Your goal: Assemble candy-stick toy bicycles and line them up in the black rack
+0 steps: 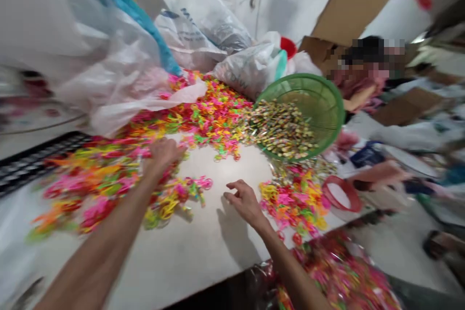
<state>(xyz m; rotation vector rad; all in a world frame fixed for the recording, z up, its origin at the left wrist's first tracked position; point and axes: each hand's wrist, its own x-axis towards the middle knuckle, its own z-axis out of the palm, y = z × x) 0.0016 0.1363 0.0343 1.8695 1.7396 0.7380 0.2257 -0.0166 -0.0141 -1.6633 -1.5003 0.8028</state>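
Bare forearms (101, 247) reach across a white tabletop (181, 252): left hand (163, 155) has its fingers (174, 151) curled into a heap of neon plastic loops (105, 184), right hand (245, 201) hovers just beside them, fingers loosely spread, near a tipped green basket (319, 101).

neon pink, orange, yellow and green loops (214, 114) by a green mesh basket (324, 94).

- Left arm (98, 247) stretched forward across the lower left of the view, bare forearm angled up and to the right
- Left hand (163, 155) palm down, fingers curled over and partly hidden
- Right forearm (286, 271) bare, rising from the bottom edge
- Right hand (245, 203) turned inward, fingers loosely curled and spread apart, well apart from the left hand
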